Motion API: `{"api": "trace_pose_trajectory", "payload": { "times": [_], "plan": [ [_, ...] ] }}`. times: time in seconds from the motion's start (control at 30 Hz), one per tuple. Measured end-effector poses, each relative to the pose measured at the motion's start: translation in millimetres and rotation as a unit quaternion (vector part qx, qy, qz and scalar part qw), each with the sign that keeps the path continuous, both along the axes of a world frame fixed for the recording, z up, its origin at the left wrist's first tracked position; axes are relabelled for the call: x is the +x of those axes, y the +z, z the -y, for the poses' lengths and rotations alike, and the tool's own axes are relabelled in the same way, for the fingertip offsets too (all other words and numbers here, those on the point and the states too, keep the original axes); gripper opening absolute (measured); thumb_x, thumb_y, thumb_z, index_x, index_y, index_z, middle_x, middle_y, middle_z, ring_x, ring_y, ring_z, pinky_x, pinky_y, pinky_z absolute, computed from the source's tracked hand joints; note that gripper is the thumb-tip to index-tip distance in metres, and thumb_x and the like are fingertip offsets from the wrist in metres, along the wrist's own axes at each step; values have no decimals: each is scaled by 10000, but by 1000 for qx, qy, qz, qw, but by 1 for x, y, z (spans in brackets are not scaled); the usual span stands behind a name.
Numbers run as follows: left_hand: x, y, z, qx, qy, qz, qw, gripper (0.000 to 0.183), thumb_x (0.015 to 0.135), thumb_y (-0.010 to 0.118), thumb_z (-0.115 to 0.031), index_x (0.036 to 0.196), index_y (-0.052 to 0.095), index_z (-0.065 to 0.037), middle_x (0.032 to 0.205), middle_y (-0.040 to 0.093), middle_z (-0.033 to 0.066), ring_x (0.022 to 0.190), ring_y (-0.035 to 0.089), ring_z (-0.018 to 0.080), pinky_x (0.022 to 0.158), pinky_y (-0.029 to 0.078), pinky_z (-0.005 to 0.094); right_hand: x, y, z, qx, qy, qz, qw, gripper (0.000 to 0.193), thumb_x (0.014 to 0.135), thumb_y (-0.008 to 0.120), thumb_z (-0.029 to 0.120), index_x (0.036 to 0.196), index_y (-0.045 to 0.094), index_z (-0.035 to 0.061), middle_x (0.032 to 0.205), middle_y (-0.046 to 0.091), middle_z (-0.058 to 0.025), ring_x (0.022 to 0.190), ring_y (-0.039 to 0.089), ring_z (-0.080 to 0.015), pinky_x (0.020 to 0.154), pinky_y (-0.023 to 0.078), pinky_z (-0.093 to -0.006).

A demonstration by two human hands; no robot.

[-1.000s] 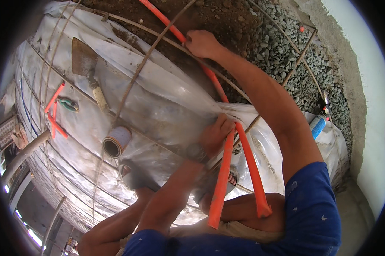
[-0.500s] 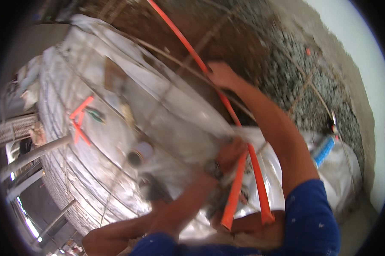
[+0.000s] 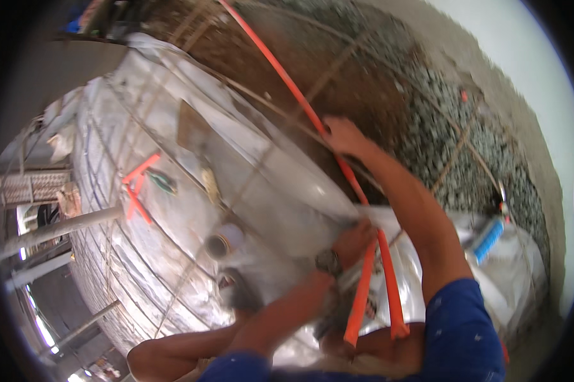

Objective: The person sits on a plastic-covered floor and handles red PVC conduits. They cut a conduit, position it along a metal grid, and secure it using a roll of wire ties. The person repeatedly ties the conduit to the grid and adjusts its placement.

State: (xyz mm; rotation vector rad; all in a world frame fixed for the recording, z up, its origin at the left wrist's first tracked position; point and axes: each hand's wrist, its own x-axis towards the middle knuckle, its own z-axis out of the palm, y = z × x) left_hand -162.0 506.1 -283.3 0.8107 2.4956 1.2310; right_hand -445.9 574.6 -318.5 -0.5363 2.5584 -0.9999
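A long, thin orange plastic pipe (image 3: pixel 279 66) runs from the top edge down toward my knees. My right hand (image 3: pixel 343 135) is closed around it partway along, over brown soil. Lower down, my left hand (image 3: pixel 357 242), with a watch on the wrist, is closed where the orange lengths meet. Below that hand two pipe ends spread apart, the left end (image 3: pixel 358 305) and the right end (image 3: pixel 392 293), over my leg. My left fingers are partly blurred, so how the lengths join is hidden.
Clear plastic sheeting (image 3: pixel 248 184) under steel bars covers the left. On it lie short orange pipe pieces (image 3: pixel 140 169), green-handled pliers (image 3: pixel 162 182) and a tape roll (image 3: pixel 217 246). Gravel (image 3: pixel 439 121) borders a pale wall (image 3: pixel 522 51). A blue cylindrical object (image 3: pixel 488 240) lies at right.
The view has shifted slightly, so most things appear a little lower and further right. Both hands stay closed on the orange pipe.
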Motion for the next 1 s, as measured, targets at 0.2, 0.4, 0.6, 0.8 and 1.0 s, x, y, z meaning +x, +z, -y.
{"api": "trace_pose_trajectory", "payload": {
  "times": [0.2, 0.4, 0.6, 0.8, 1.0],
  "plan": [
    [7, 6, 3, -26, 7, 110, 994, 345, 938, 670, -205, 1278, 669, -144, 1167, 638, 87, 1168, 605, 361, 845, 601, 500, 4, 2, -10, -6, 17, 22, 1000, 344, 932, 704, 325, 1076, 749, 16, 1093, 752, -259, 1083, 710, -465, 944, 565, -535],
    [-1, 16, 0, 32, 26, 48, 998, 222, 955, 685, -82, 1156, 593, -100, 1156, 559, 142, 949, 677, 446, 734, 568, 559, 2, -2, -9, 9, 26, 13, 1000, 355, 935, 739, 328, 1092, 751, 10, 1070, 753, -255, 1057, 709, -470, 925, 557, -549],
    [-3, 35, 2, 45, 51, 124, 990, 201, 956, 676, -97, 1146, 612, -113, 1148, 563, 140, 956, 678, 445, 749, 562, 550, 6, -7, -14, 11, 14, 43, 999, 338, 897, 744, 293, 1094, 781, 20, 1129, 761, -247, 1113, 711, -451, 964, 569, -531],
    [-7, 37, -1, 49, 51, 103, 992, 204, 960, 683, -109, 1152, 614, -105, 1128, 571, 129, 966, 681, 434, 761, 565, 540, 3, -10, -11, -11, 10, 17, 1000, 314, 920, 753, 298, 1079, 770, 28, 1053, 763, -239, 1030, 722, -449, 914, 565, -527],
    [-5, 35, 1, 84, 59, 73, 992, 207, 986, 688, -123, 1177, 612, -100, 1157, 602, 121, 989, 690, 412, 765, 578, 519, 2, -7, -5, 16, 36, 13, 999, 302, 934, 742, 280, 1097, 775, 28, 1043, 764, -238, 1019, 723, -447, 905, 563, -533]
  ]
}}
